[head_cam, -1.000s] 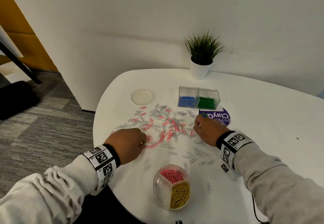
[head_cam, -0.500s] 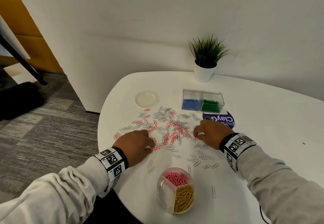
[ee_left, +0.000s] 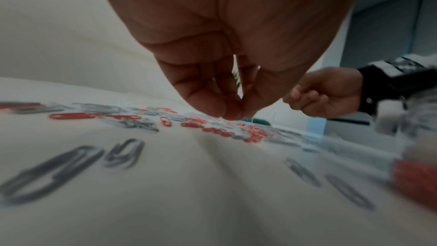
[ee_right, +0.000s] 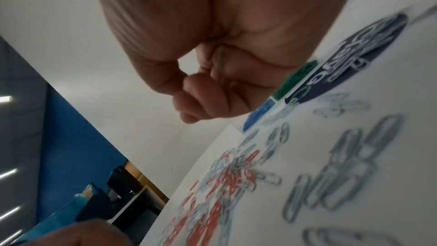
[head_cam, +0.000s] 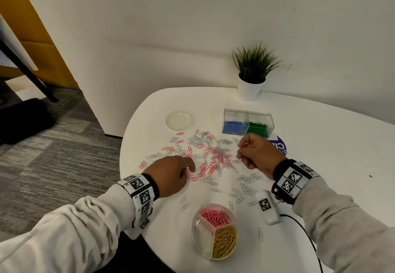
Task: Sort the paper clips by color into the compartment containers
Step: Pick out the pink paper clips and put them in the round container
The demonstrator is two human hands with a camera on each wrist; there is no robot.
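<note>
Head view, sorting table: your left hand is down in the scatter of paper clips that covers the middle of the white table, fingertips bunched together on the pink ones at its near edge. The left wrist view shows those fingers pressed tip to tip at the surface, though blur hides whether a clip is between them. Your right hand hovers curled above the right side of the scatter; something pink shows at its fingertips, seemingly a pinched clip, but you cannot be sure from these views.

Pink and silver clips lie loose and partly tangled. The round container near you holds pink and yellow clips, with one section looking empty. The rectangular container farther back holds blue and green.

Expect the clips to be very light, stiff and slick, lying flat against the tabletop. You will likely do best sliding a fingertip under one rounded end, then pinching across the wire. Linked clips may drag neighbours along.

A dark blue sticker beside the rectangular container bears white lettering, only partly readable, possibly "Clay".
</note>
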